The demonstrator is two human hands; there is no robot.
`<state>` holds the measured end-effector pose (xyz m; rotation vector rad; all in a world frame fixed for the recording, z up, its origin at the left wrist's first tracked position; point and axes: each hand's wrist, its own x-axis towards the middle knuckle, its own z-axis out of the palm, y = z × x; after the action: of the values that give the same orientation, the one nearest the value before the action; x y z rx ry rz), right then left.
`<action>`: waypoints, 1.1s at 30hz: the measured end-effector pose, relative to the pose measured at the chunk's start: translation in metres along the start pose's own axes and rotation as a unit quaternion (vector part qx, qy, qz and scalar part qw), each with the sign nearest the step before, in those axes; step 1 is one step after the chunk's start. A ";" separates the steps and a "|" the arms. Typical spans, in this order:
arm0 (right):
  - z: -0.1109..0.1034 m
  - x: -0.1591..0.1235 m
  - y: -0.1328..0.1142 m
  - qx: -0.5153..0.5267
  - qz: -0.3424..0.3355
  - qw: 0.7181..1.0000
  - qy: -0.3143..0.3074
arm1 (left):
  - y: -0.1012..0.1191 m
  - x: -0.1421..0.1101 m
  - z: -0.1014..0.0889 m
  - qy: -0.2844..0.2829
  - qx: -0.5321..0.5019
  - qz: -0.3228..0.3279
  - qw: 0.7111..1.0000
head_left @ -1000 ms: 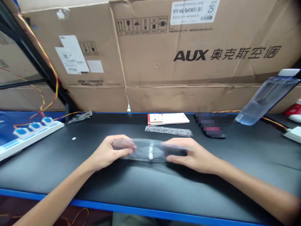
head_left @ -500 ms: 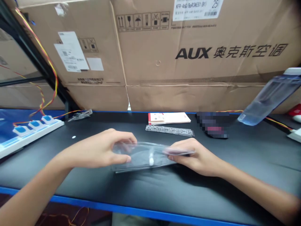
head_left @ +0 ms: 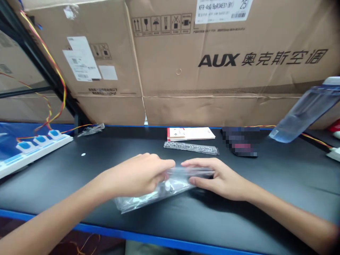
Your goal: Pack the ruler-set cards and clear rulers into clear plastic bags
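Note:
A clear plastic pouch (head_left: 145,202) with a white snap button (head_left: 167,185) is tilted just above the black table top, its left end lower and nearer to me. My left hand (head_left: 143,173) reaches over it from above and pinches its upper edge by the button, thumb and forefinger together. At the pouch's right end is my right hand (head_left: 223,179), thumb on the near side and fingers along the far side, gripping it. Part of the pouch is covered by my left hand, and glare blurs its folds.
Behind the pouch lie a clear patterned ruler (head_left: 191,147), a white and red card packet (head_left: 199,134) and a pixelated dark object (head_left: 240,143). A water bottle (head_left: 302,109) leans at right. A power strip (head_left: 34,152) lies left. A cardboard box (head_left: 170,81) walls the back.
My left hand has moved right along the pouch from its left end to near the button, closing its fingers there. The pouch's left end has dropped towards me. The right hand stays about where it was.

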<state>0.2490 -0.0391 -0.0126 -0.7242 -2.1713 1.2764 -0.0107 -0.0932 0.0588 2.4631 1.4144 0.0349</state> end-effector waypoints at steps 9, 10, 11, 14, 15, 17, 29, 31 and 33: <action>-0.003 0.005 0.007 0.124 0.084 0.988 0.030 | -0.079 0.010 -0.016 -0.030 -0.361 -0.109 0.926; -0.004 0.005 0.009 0.115 0.103 0.988 0.019 | -0.087 0.011 -0.014 -0.006 -0.389 -0.141 0.910; -0.005 0.005 0.010 0.106 0.117 0.987 0.008 | -0.094 0.012 -0.012 0.025 -0.412 -0.171 0.895; -0.008 0.004 0.012 0.082 0.119 0.989 -0.036 | -0.113 0.016 -0.006 0.094 -0.424 -0.229 0.871; -0.009 0.004 0.011 0.072 0.112 0.990 -0.049 | -0.119 0.019 -0.005 0.111 -0.419 -0.244 0.867; -0.010 0.004 0.010 0.052 0.101 0.991 -0.065 | -0.128 0.024 -0.002 0.146 -0.405 -0.275 0.860; -0.007 0.003 0.011 -0.005 0.063 0.996 -0.056 | -0.126 0.054 0.000 0.222 -0.228 -0.326 0.890; -0.007 0.003 0.009 -0.012 0.057 0.997 -0.055 | -0.128 0.058 0.001 0.224 -0.193 -0.339 0.893; -0.007 0.003 0.007 -0.021 0.053 0.997 -0.054 | -0.130 0.062 0.003 0.225 -0.157 -0.350 0.896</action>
<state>0.2527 -0.0304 -0.0157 -0.8147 -2.2773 1.3558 -0.0879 0.0198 0.0126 1.6247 2.2042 0.6537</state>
